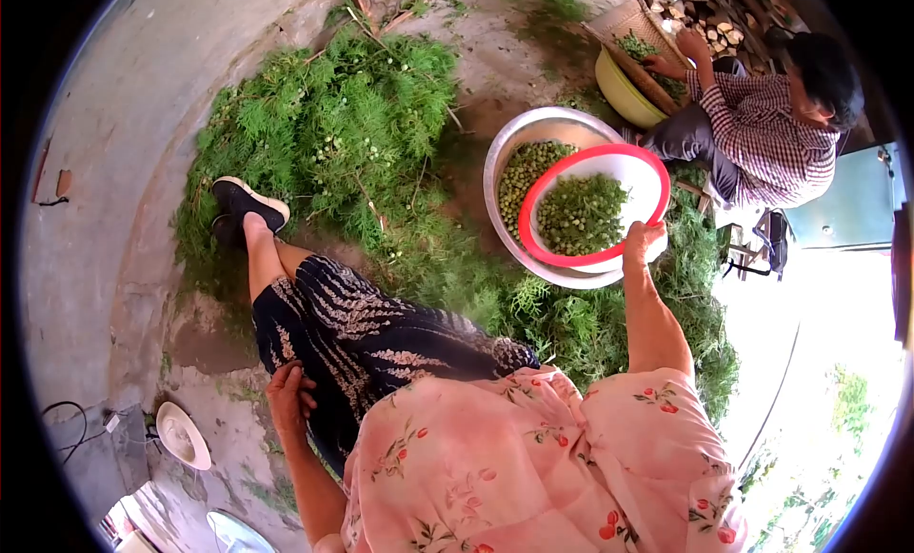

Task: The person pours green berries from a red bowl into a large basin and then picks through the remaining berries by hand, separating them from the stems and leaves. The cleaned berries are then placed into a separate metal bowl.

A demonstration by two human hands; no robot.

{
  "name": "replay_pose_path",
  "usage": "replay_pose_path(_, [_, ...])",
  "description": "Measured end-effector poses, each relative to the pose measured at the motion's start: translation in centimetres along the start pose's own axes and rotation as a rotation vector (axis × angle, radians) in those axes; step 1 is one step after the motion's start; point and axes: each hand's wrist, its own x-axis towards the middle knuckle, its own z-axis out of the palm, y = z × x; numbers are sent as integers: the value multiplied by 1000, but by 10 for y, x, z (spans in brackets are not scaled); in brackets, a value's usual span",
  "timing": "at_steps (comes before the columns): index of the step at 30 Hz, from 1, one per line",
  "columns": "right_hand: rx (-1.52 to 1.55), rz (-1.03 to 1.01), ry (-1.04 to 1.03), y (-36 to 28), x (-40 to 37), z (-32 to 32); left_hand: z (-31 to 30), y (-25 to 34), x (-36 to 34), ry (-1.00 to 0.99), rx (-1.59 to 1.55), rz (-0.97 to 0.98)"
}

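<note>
Holding the red-rimmed bowl of sprigs over the tub, right fingers closed on its near edge, presumably to let spills drop among the berries below. Hanging loosely curled beside the thigh, left fingers seemingly free, well apart from the greenery.

pink top, red-fruit print | dark trousers, pale pattern | black shoes, pale soles

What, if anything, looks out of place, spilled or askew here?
The red-rimmed bowl is off-centre over the metal basin, partly covering the green berries; the right hand holds its rim, so this seems deliberate. Leafy cuttings lie loose across the floor, which looks untidy. Nothing looks clearly damaged.
</note>
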Motion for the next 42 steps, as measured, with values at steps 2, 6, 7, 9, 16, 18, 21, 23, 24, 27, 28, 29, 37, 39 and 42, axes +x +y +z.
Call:
replay_pose_path(2, [90, -44, 3, -6, 4, 3, 0, 1, 0, 5, 1, -3])
replay_pose_path(6, [113, -197, 43, -62, -2, -6, 5, 9, -2, 23, 35, -21])
replay_pose_path(7, [60, -262, 7, -78, -2, -14, 6, 10, -2, 24, 50, -18])
replay_pose_path(9, [-78, -317, -15, -99, 1, -20, 4, 11, -2, 29, 53, -25])
replay_pose_path(16, [-236, -302, 19, -78, 43, -38, 8, 4, 3, 33, 25, -39])
replay_pose_path(18, [-61, -367, -76, -75, 33, -30, 1, 5, -2, 37, 39, -45])
replay_pose_path(21, [8, -710, 206, -45, 38, 3, 5, 8, -2, 23, 73, -44])
replay_pose_path(23, [-39, -584, 126, -32, 47, -2, 3, 4, -2, 24, 53, -24])
replay_pose_path(24, [-66, -520, 87, -29, 48, -11, 4, 3, -2, 22, 44, -18])
replay_pose_path(27, [-238, -270, 28, -57, 32, -61, 5, 6, 0, 27, 86, -7])
replay_pose_path(28, [-289, -142, -33, -64, 27, -74, 4, 6, 0, 29, 83, -16])
replay_pose_path(29, [-124, -272, 17, -35, 42, -66, 4, 6, 1, 30, 78, -22])
replay_pose_path(37, [-102, -403, -16, -49, 38, -38, 4, 11, 2, 4, 67, -31])
replay_pose_path(39, [-202, -299, 9, -67, 34, -54, 6, 11, 0, 12, 83, -16])
replay_pose_path(42, [-87, -280, 91, -51, 46, -59, 6, 11, 1, 6, 108, -3])
